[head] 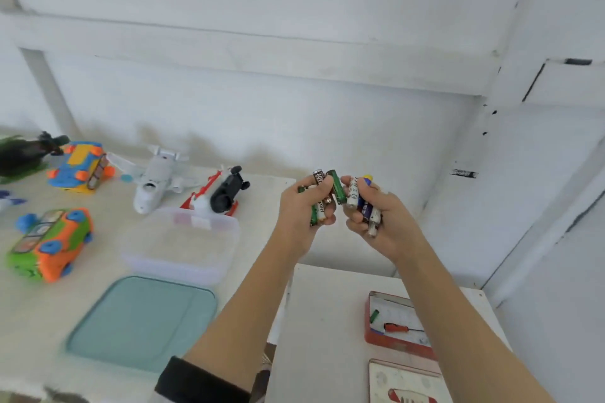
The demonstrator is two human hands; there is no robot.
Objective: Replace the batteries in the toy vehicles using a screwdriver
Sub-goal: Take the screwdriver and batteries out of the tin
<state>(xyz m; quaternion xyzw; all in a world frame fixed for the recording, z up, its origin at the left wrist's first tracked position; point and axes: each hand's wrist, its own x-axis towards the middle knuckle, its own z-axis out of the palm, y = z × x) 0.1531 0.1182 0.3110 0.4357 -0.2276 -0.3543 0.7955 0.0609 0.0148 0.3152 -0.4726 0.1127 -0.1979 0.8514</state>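
Both hands are raised in front of the white wall, each full of batteries. My left hand (302, 209) grips several green and dark batteries (319, 203). My right hand (379, 216) grips several white and purple batteries (360, 203). A green battery (338, 188) sits between the two thumbs. A red-handled screwdriver (397, 327) lies in the open red tin (393, 345) at lower right. Toy vehicles lie on the table at left: an orange and green car (49, 244), a blue and orange car (77, 167), a white plane (157, 180), a black and red toy (222, 195).
A clear plastic box (183, 245) stands mid-table with its teal lid (144, 321) lying in front of it. A tin lid (402, 383) lies below the red tin on a lower white surface. A dark green toy (19, 154) sits at the far left.
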